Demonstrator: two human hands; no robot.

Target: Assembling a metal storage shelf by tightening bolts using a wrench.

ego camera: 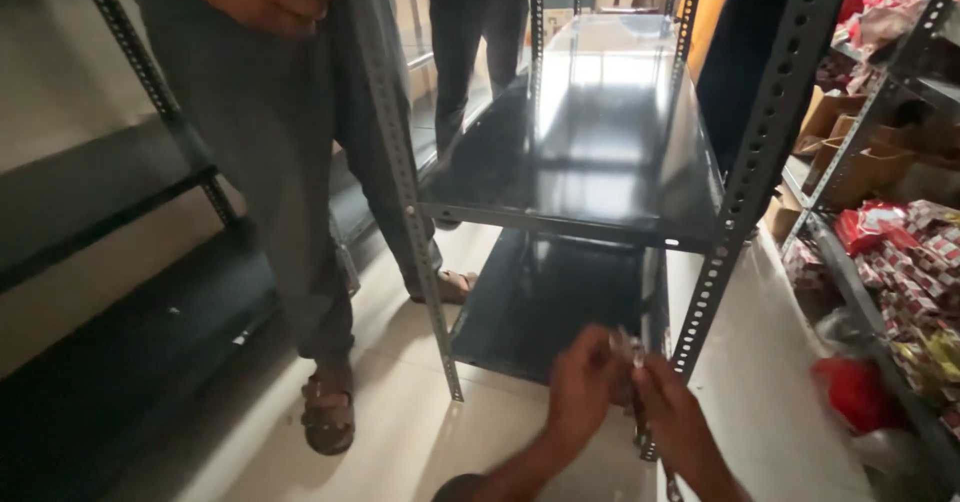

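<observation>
A dark metal shelving rack stands before me, with a glossy upper shelf (590,152) and a lower shelf (540,307) near the floor. My left hand (583,384) and my right hand (675,417) meet at the lower right corner, by the slotted upright (745,182). Both pinch a small shiny metal piece (630,347) against the lower shelf's edge; motion blur hides what it is. The front left upright (400,172) stands free.
A person in grey trousers (290,162) and sandals stands close on the left, a hand near the left upright. Other people's legs (478,42) stand behind the rack. Stocked shelves with red packets (900,242) and cardboard boxes line the right. Another dark rack (110,212) runs along the left wall.
</observation>
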